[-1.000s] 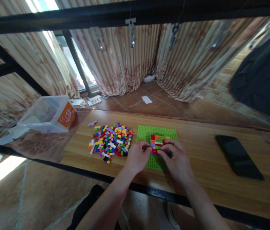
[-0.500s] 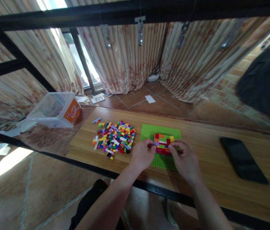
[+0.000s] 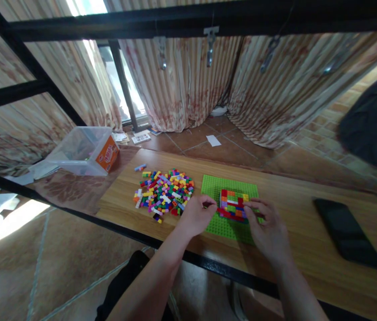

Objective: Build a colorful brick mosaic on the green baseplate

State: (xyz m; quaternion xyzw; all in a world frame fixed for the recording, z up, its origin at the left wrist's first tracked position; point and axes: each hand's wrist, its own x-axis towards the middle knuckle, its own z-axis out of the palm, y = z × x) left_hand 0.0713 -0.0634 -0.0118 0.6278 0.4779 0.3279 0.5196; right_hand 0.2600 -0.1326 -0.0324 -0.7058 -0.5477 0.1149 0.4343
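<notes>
A low block of toy bricks (image 3: 233,203) in red, orange, yellow, white and other colours stands on a green baseplate (image 3: 230,229). My right hand (image 3: 270,227) grips the block's right side with thumb and fingers. At the block's left edge is my left hand (image 3: 197,216), its thumb and forefinger pinched together. A red piece shows by those fingertips, but I cannot tell whether they hold it. Left of the baseplate lies a heap of loose toy bricks (image 3: 166,191) in many colours.
A black phone (image 3: 349,234) lies at the right on the wooden table (image 3: 295,200). Beyond the table's left end sits a clear plastic box (image 3: 75,151) with an orange label. A dark metal bar (image 3: 188,24) crosses overhead, with metal clips hanging from it.
My left hand has drawn slightly away from the brick block, its fingers still pinched. My right hand stays at the block's right side. The whole view has shifted a little.
</notes>
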